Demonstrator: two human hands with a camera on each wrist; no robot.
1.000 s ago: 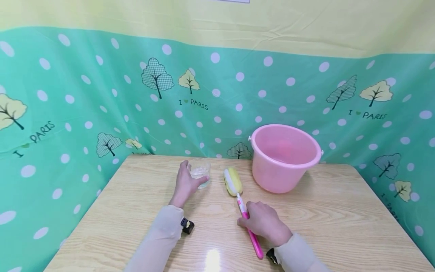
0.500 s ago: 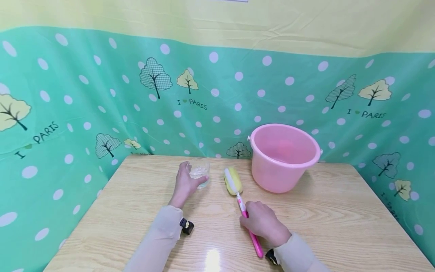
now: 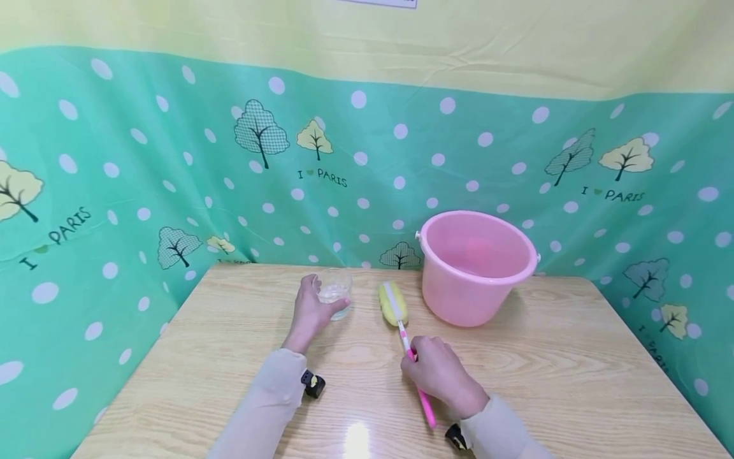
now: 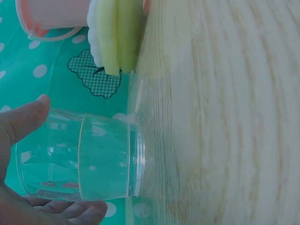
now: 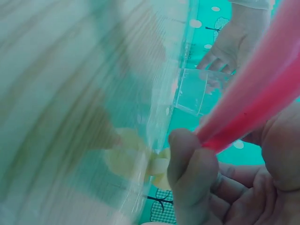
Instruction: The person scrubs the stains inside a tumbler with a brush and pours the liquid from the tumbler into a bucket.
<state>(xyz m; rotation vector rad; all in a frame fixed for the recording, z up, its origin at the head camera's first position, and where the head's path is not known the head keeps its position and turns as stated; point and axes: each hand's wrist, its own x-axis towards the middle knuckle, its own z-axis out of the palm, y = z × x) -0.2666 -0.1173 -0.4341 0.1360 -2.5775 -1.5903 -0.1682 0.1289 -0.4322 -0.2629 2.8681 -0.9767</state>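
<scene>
A clear drinking glass (image 3: 334,292) stands upright on the table, with what looks like some clear liquid inside. My left hand (image 3: 309,312) holds it from the left, thumb at the near side and fingers round the other; the left wrist view shows the glass (image 4: 89,154) between them. To its right is a bottle brush (image 3: 393,305) with a yellow and white sponge head and a pink handle. My right hand (image 3: 441,373) grips that handle, pinched by thumb and fingers in the right wrist view (image 5: 248,89). The fingers hide part of the handle.
A pink bucket (image 3: 459,299) stands at the back right, near the brush head. The wooden table (image 3: 545,382) ends at the back against a green dotted cloth (image 3: 367,210). Dark wrist devices sit at both cuffs.
The brush has turned slightly in my right hand, so its white strip now faces up more centrally. Its handle end has shifted a little left. My left hand and the glass stay put.
</scene>
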